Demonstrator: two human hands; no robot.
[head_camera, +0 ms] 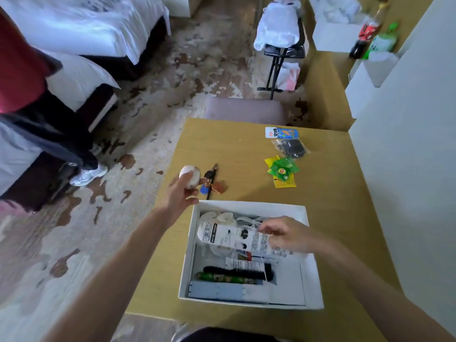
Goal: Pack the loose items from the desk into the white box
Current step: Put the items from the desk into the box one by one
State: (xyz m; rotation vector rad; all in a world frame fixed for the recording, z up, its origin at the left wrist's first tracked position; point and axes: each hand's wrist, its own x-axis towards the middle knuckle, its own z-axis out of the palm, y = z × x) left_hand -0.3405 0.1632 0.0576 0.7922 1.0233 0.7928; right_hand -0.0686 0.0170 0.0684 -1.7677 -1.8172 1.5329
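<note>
The white box (249, 205) lies open on the wooden desk (237, 149). Inside it are a white power strip (229, 236) with its cable, a black tube, a green pen-like item and a blue-grey flat pack. My right hand (286, 234) rests over the right end of the power strip, fingers curled on it. My left hand (181, 193) is above the desk's left edge, just beyond the box's far-left corner, gripping a small white ball (190, 176). Keys with tags (212, 182) lie right beside it. Green and yellow tea sachets (282, 170) lie further right.
A snack packet (281, 132) and a clear bag of dark items (291, 146) lie at the desk's far right. A padded stool (244, 111) stands behind the desk. A person's legs (61, 144) are at left by the beds. A white wall borders the right.
</note>
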